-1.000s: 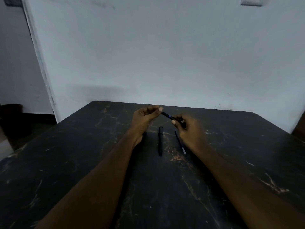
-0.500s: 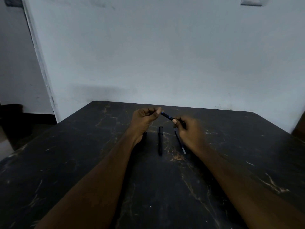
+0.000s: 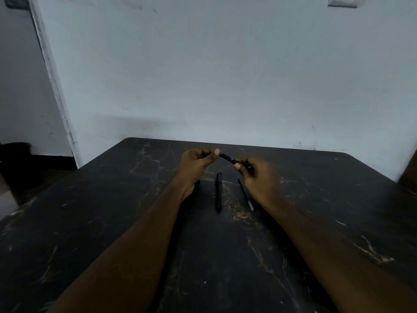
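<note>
the left hand [image 3: 195, 164] is curled, its thumb and fingertips pinching the far-left end of a short dark pen piece [image 3: 228, 158] with blue bands. the right hand [image 3: 258, 178], slightly blurred, is curled too and pinches the piece's other, lower end. the piece hangs tilted between the two hands, above the worktop [image 3: 108, 222]. below the gap between the hands a black pen body [image 3: 218, 193] lies on the worktop, and a thin refill [image 3: 245, 193] lies just beside the right hand. compared with half a second ago, both grips and the tilt of the piece look unchanged.
</note>
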The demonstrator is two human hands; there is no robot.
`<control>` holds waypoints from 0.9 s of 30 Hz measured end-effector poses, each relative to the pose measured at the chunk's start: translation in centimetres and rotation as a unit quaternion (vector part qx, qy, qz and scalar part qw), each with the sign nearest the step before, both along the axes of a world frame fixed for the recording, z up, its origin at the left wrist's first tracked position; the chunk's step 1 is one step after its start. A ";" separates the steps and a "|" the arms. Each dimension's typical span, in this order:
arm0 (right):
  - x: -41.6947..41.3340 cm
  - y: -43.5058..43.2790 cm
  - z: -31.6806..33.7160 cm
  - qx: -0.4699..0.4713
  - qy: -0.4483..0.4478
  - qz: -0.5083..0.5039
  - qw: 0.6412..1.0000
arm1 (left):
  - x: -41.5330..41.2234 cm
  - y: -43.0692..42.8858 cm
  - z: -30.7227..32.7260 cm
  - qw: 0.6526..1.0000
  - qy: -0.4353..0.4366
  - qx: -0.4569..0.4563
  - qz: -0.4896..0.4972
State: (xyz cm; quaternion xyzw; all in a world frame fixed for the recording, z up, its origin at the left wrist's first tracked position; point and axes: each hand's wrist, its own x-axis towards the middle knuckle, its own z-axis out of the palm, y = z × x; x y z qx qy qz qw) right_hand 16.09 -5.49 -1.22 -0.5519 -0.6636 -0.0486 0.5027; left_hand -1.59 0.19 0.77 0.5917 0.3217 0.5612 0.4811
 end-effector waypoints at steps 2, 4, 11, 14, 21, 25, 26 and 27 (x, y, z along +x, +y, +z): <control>0.0 0.0 0.0 -0.015 -0.002 0.001 1.000 | 0.0 0.0 0.0 1.000 -0.005 0.001 -0.019; 0.0 0.0 0.1 -0.023 -0.003 0.003 1.000 | -0.1 0.1 0.1 0.999 -0.006 -0.005 -0.033; -0.1 0.0 0.1 -0.005 0.019 -0.011 1.000 | -0.2 -0.2 0.4 1.000 0.006 -0.018 -0.002; 0.0 0.1 0.1 -0.007 0.008 -0.015 1.000 | -0.2 -0.1 0.3 1.000 0.016 -0.012 0.013; -0.1 0.0 0.1 -0.002 0.000 -0.004 1.000 | -0.1 0.1 -0.1 1.000 0.017 0.014 -0.009; -0.1 0.0 0.1 -0.001 -0.003 0.003 1.000 | -0.1 0.2 -0.1 0.999 -0.009 0.013 -0.043; -0.1 -0.1 0.1 0.001 -0.004 0.002 1.000 | 0.0 0.2 0.0 0.999 -0.007 0.013 -0.048; -0.2 -0.1 0.1 0.007 -0.005 -0.001 1.000 | 0.0 0.1 0.0 0.999 -0.006 0.012 -0.052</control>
